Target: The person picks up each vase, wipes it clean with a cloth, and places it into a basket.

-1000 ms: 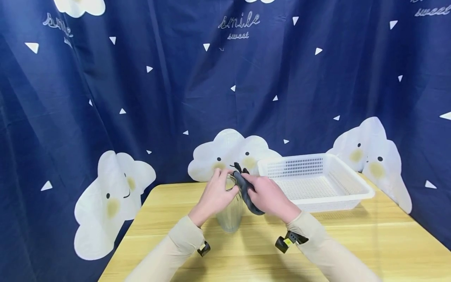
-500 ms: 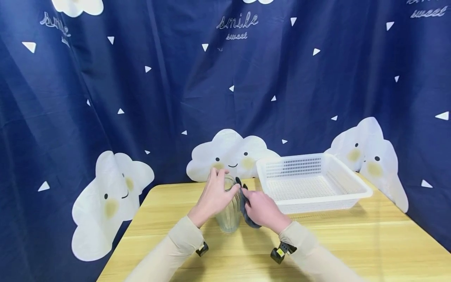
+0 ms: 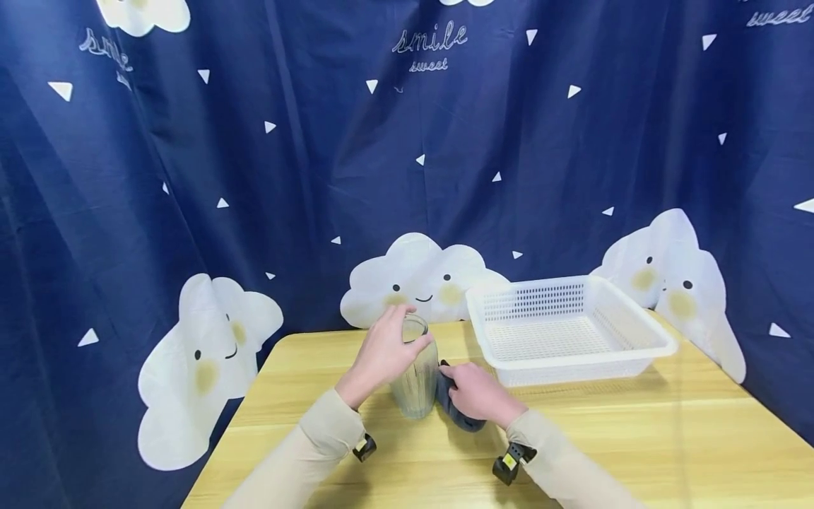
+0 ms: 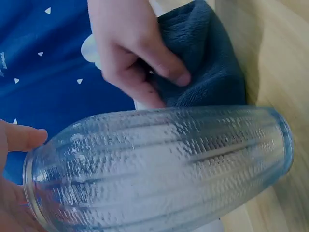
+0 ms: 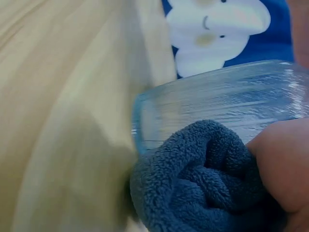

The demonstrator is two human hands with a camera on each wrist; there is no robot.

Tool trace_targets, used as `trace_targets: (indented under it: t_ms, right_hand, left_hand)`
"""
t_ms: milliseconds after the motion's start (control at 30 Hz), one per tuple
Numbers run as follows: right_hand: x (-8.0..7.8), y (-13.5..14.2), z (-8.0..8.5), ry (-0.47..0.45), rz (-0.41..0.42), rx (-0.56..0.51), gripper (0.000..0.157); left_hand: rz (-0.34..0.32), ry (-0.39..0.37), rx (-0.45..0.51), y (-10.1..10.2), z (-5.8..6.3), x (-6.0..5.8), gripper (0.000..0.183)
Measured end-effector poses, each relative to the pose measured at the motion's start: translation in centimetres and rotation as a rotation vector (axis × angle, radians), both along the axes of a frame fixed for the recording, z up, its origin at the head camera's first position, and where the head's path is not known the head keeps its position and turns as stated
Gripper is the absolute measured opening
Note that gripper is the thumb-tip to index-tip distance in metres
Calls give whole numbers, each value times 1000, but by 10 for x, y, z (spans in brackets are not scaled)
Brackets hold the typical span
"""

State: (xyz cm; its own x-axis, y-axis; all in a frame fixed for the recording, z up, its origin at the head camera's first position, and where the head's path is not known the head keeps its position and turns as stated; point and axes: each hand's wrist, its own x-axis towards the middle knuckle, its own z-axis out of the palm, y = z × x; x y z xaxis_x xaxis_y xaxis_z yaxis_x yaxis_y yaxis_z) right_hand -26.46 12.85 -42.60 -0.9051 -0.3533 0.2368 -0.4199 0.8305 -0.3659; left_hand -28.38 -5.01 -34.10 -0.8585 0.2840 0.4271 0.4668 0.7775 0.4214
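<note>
A clear ribbed glass vase (image 3: 416, 385) stands upright on the wooden table. My left hand (image 3: 386, 348) holds it around the top, with thumb and fingers at opposite sides of the rim. Close along the vase's right side, my right hand (image 3: 478, 392) grips a bunched dark grey-blue cloth (image 3: 459, 418). In the left wrist view the textured glass (image 4: 159, 164) fills the foreground, and the towel-like cloth (image 4: 212, 67) lies right behind it. Thick folds of the terry cloth (image 5: 188, 179) overlap the lower part of the vase in the right wrist view.
A white perforated plastic basket (image 3: 585, 363) sits on the table (image 3: 636, 438) behind and to the right of my right hand. A dark blue curtain (image 3: 305, 177) with cloud prints hangs behind the table's far edge.
My right hand has brought the cloth down from the vase's rim along its right side toward the base. My left hand has stayed at the rim, and the vase has kept its place.
</note>
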Motion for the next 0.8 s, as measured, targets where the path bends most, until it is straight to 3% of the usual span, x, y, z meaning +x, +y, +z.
trace_targets:
  t_ms: [200, 367, 467, 633, 800]
  right_hand:
    - [2, 5, 33, 49, -10, -76, 42]
    - [5, 7, 68, 170, -18, -166, 41]
    - [7, 5, 79, 246, -14, -182, 41]
    - [6, 1, 71, 267, -28, -131, 42]
    - [4, -1, 47, 189, -25, -113, 45]
  left_hand:
    - [-29, -32, 21, 3, -4, -6, 47]
    - [-41, 6, 58, 3, -8, -11, 55]
    - [-41, 20, 81, 2, -10, -13, 58]
    - [-40, 11, 94, 2, -12, -13, 61]
    - [-46, 32, 89, 1, -13, -16, 59]
